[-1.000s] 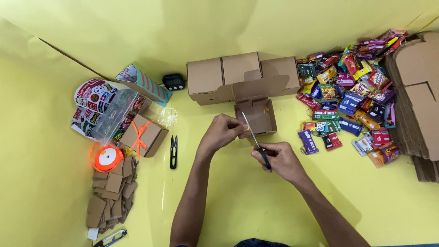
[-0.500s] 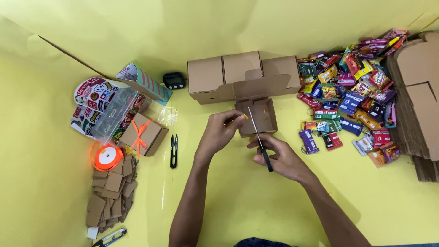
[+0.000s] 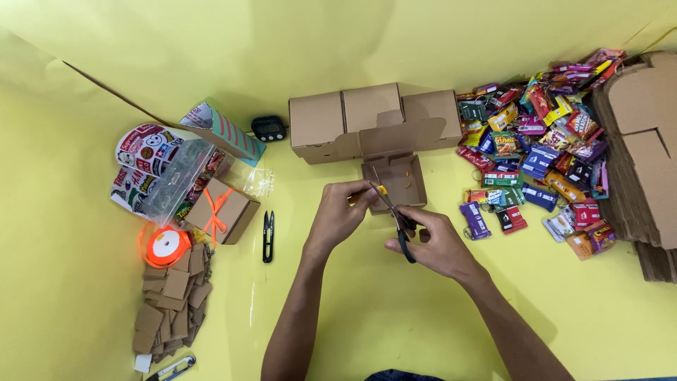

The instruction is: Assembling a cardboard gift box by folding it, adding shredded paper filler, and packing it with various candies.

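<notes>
My right hand [image 3: 434, 243] grips black-handled scissors [image 3: 392, 216] with the blades pointing up and left. My left hand [image 3: 343, 212] pinches a small orange piece [image 3: 381, 190], probably ribbon, right at the blade tips. Both hands hover over the yellow surface just in front of a small open cardboard box [image 3: 395, 176] with its lid raised. Several closed cardboard boxes [image 3: 370, 116] stand in a row behind it.
A heap of colourful snack packets [image 3: 539, 152] lies to the right, beside a stack of flat cardboard blanks [image 3: 645, 162]. On the left are black thread snips [image 3: 268, 236], a ribbon-tied box [image 3: 224, 210], an orange ribbon spool [image 3: 167, 247], cardboard tags [image 3: 173, 303], a clear plastic container [image 3: 173, 176] and a small black device [image 3: 269, 128].
Both hands have shifted slightly upward toward the open box. The orange piece now shows between my left fingers at the scissor blades.
</notes>
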